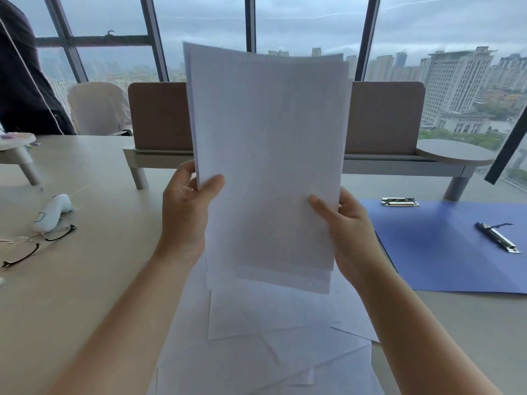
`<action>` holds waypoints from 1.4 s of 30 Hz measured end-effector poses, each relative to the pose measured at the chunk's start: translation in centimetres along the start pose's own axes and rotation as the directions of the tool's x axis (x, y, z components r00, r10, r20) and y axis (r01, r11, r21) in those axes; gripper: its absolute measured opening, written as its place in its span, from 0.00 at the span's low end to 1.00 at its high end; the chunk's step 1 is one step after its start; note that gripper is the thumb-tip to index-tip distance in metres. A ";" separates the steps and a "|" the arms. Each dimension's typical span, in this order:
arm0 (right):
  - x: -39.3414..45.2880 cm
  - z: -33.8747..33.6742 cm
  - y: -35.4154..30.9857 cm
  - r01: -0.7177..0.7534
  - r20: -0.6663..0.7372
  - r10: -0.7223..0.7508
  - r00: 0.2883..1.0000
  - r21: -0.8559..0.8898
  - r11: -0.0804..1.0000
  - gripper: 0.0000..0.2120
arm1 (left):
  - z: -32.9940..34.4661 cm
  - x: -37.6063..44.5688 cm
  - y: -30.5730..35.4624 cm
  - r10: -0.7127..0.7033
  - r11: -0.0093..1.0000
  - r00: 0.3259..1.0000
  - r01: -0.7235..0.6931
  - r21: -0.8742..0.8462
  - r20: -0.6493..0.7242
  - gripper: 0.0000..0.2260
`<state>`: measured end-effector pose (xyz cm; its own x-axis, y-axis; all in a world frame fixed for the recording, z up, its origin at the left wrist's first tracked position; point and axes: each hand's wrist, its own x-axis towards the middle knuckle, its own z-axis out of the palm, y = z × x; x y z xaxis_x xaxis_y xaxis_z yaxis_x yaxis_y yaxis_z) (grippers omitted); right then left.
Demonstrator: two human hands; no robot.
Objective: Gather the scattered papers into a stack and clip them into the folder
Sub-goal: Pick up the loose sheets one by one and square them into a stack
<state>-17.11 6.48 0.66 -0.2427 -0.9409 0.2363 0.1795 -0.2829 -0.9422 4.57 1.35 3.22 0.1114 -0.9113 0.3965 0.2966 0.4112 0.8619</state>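
I hold stack (268, 166) upright, long axis vertical: left hand (185, 215) pinches left edge, right hand (346, 232) pinches right edge. Loose papers (256, 352) lie directly below. Folder (445, 252) open, right-hand side; right hand nearer.

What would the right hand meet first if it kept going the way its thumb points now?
The right hand grips the held sheets, thumb pointing up-left across them. Straight on, it would probably reach the left hand on the opposite edge first, though depth is unclear.
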 end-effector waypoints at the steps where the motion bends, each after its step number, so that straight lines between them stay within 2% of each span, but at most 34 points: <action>1: -0.2 0.1 -0.2 0.025 0.006 -0.025 1.000 0.010 1.000 0.10 | -0.1 -0.2 0.2 -0.005 1.000 1.000 0.005 -0.002 0.021 0.11; 5: -1.8 -0.5 1.3 0.040 -0.001 -0.040 0.999 -0.016 0.999 0.16 | -1.7 -2.1 -1.2 -0.130 0.989 0.983 0.120 0.081 0.131 0.15; 8: -3.0 -1.2 2.8 -0.039 -0.004 0.039 0.999 -0.026 0.999 0.12 | -2.9 -4.0 -2.9 -0.267 0.961 0.950 0.250 0.115 0.165 0.18; 11: -3.6 -1.1 4.1 -0.116 -0.038 0.114 0.993 -0.058 0.992 0.06 | -3.1 -4.9 -4.1 -0.348 0.936 0.922 0.331 0.122 0.171 0.09; 13: -3.7 -0.7 4.5 -0.144 -0.054 0.139 0.989 -0.099 0.985 0.05 | -2.7 -4.9 -4.3 -0.351 0.933 0.924 0.331 0.143 0.150 0.03; 16: -3.4 -0.7 4.7 -0.173 -0.056 0.166 0.984 -0.135 0.976 0.09 | -2.8 -3.9 -5.0 -0.327 0.931 0.941 0.305 0.200 0.086 0.05; 18: -2.9 -1.1 4.6 -0.186 -0.075 0.178 0.981 -0.125 0.975 0.13 | -3.9 -2.5 -5.8 -0.346 0.932 0.938 0.347 0.102 -0.024 0.06; 20: -2.1 -1.9 4.8 -0.235 -0.159 0.217 0.963 -0.101 0.967 0.17 | -5.9 -1.0 -7.0 -0.453 0.890 0.889 0.446 -0.095 -0.066 0.15; 22: -1.3 -2.9 5.0 -0.319 -0.245 0.287 0.926 -0.102 0.942 0.19 | -8.4 -0.1 -8.0 -0.592 0.780 0.803 0.593 -0.199 0.074 0.21; 23: -1.0 -3.3 5.0 -0.363 -0.273 0.324 0.906 -0.106 0.926 0.19 | -9.7 0.1 -8.8 -0.584 0.756 0.781 0.622 -0.203 0.219 0.20; 24: -0.7 -3.7 5.0 -0.401 -0.290 0.360 0.887 -0.096 0.911 0.21 | -10.9 -0.4 -9.7 -0.514 0.779 0.811 0.578 -0.244 0.281 0.18; 25: -0.4 -3.9 5.0 -0.435 -0.297 0.399 0.867 -0.064 0.898 0.23 | -12.2 -0.9 -9.9 -0.510 0.751 0.805 0.588 -0.301 0.302 0.17; 27: 0.2 -4.2 4.8 -0.486 -0.308 0.470 0.827 0.028 0.873 0.26 | -11.6 -1.2 -10.2 -0.509 0.736 0.787 0.608 -0.298 0.348 0.15; 28: 0.4 -4.2 4.7 -0.508 -0.305 0.502 0.809 0.067 0.859 0.27 | -10.6 -0.2 -9.9 -0.557 0.656 0.736 0.674 -0.339 0.384 0.20; 29: 0.6 -4.2 4.7 -0.530 -0.296 0.533 0.793 0.098 0.842 0.27 | -10.0 0.0 -9.9 -0.564 0.628 0.748 0.664 -0.406 0.351 0.27; 31: 0.8 -3.8 4.9 -0.571 -0.271 0.586 0.764 0.138 0.809 0.25 | -8.8 -0.9 -9.1 -0.612 0.637 0.759 0.639 -0.431 0.221 0.36; 33: 0.7 -3.3 5.2 -0.598 -0.250 0.616 0.748 0.149 0.787 0.20 | -8.3 -1.2 -9.3 -0.614 0.651 0.769 0.620 -0.439 0.175 0.38; 34: 0.6 -2.9 5.3 -0.606 -0.239 0.622 0.746 0.145 0.782 0.17 | -8.2 -1.3 -9.1 -0.631 0.654 0.758 0.633 -0.414 0.163 0.34; 37: -0.1 -1.9 5.6 -0.597 -0.155 0.594 0.789 0.035 0.802 0.09 | -7.8 -1.2 -8.8 -0.696 0.672 0.716 0.679 -0.295 0.064 0.08; 39: -0.7 -1.4 6.2 -0.552 -0.096 0.544 0.834 -0.162 0.818 0.04 | -7.2 -1.5 -8.5 -0.710 0.685 0.704 0.696 -0.214 0.018 0.07; 42: -1.1 -1.1 7.1 -0.413 -0.067 0.446 0.892 -0.520 0.748 0.09 | -6.5 -2.0 -8.0 -0.661 0.750 0.750 0.658 -0.066 -0.028 0.06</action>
<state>-16.59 5.74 -6.56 -0.2006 -0.9534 -0.2254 -0.2617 0.2739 -0.9255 8.17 -0.21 -6.50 -0.0858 -0.9559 -0.2809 0.3584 -0.2927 0.8865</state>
